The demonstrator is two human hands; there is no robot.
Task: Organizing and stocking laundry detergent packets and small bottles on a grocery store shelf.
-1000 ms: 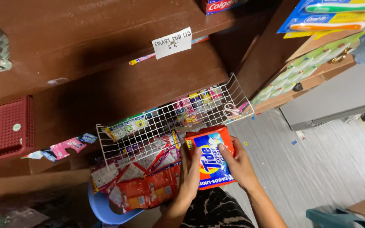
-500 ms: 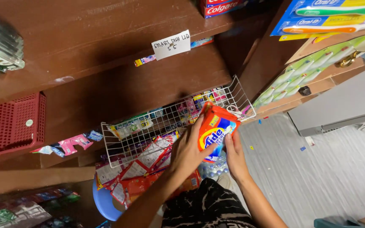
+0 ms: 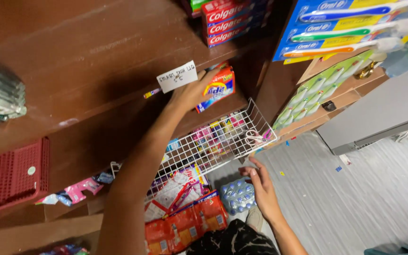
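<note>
My left hand (image 3: 191, 92) is raised to the brown wooden shelf (image 3: 119, 61) and grips an orange and blue detergent packet (image 3: 218, 86), held at the shelf's front edge next to a white paper label (image 3: 177, 76). My right hand (image 3: 259, 185) hangs lower with its fingers apart and holds nothing. It is just below the front edge of the white wire basket (image 3: 223, 151) and beside a blue bubble-patterned pack (image 3: 236, 194). More orange packets (image 3: 185, 227) lie under the basket near my knees.
Red toothpaste boxes (image 3: 227, 19) stand on the upper shelf. Toothbrush cards (image 3: 336, 28) hang at the top right. A red plastic basket (image 3: 12, 177) sits at the left on a lower shelf. Grey plank floor (image 3: 364, 203) spreads to the right.
My left hand has lifted the detergent packet from in front of the wire basket up to the shelf above. My right hand has let go of it and dropped below the basket.
</note>
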